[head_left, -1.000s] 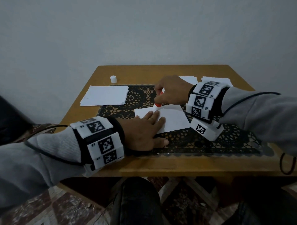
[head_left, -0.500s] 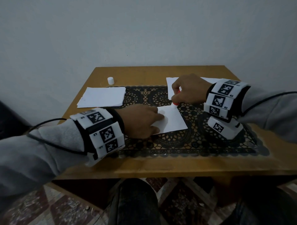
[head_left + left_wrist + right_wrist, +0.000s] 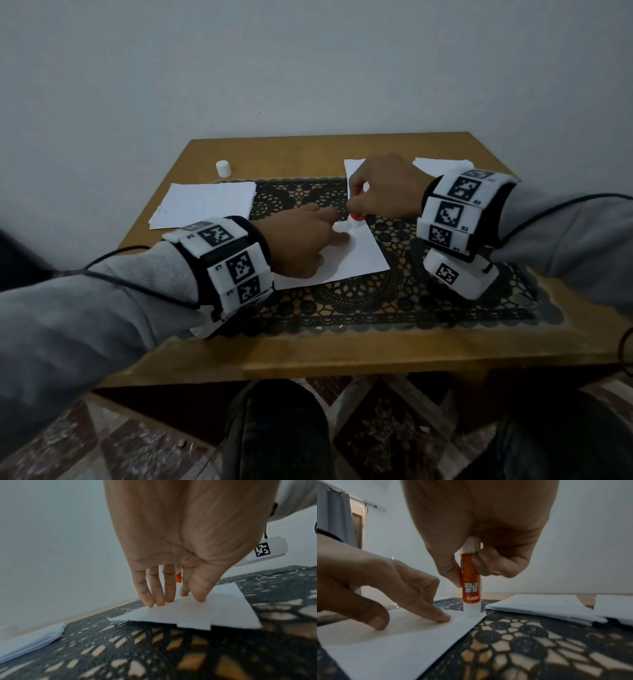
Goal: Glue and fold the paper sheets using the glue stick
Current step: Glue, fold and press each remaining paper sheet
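A white paper sheet (image 3: 356,257) lies on the black lace mat (image 3: 376,301) in the middle of the table. My left hand (image 3: 308,246) presses its fingertips (image 3: 159,601) down on the sheet (image 3: 197,612), fingers straight. My right hand (image 3: 380,192) grips an orange and white glue stick (image 3: 470,585) upright, tip down on the far corner of the sheet (image 3: 393,649), just beyond the left fingertips (image 3: 441,618). In the head view only the stick's red and white lower end (image 3: 357,219) shows under the hand.
A stack of white sheets (image 3: 205,205) lies at the left of the wooden table (image 3: 308,356). More paper piles (image 3: 442,162) sit at the far right, behind my right hand. The small white glue cap (image 3: 223,168) stands near the far left edge.
The right hand has slid the glue stick along the sheet's far edge. The left hand shifted from lying flat to pressing with fingertips closer to the stick.
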Motion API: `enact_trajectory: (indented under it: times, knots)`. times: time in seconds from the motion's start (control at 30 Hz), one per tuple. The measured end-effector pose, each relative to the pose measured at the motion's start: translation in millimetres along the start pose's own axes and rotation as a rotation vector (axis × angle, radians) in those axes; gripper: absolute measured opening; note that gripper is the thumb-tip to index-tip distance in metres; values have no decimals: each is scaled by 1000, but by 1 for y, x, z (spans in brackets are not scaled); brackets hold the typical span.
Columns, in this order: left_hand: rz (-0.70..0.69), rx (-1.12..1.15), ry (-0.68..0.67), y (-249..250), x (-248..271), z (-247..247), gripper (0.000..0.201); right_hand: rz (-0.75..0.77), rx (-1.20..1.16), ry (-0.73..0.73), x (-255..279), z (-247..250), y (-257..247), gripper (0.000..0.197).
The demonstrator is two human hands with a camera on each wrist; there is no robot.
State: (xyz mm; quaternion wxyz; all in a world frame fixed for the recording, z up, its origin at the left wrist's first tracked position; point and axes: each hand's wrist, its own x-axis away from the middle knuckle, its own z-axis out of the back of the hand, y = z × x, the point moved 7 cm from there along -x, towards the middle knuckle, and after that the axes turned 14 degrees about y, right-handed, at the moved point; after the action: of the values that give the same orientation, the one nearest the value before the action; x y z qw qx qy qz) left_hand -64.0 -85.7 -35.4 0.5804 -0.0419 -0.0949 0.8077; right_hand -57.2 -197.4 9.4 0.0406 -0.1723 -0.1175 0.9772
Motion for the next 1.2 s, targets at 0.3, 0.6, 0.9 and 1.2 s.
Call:
enact_trajectory:
  times: [0.3, 0.6, 0.9, 1.2]
  knots:
    - [22, 31, 12, -1, 0, 0, 61, -30, -61, -45, 15, 2, 4, 24]
    - [50, 71, 6, -1, -1, 0, 61, 0, -92, -100, 40, 6, -2, 22]
    - [248, 220, 48, -21, 1, -2, 70, 8, -111, -192, 56, 12, -4, 24]
    - [439, 120, -76, -45, 12, -10, 79, -50, -206, -162, 57, 42, 4, 24]
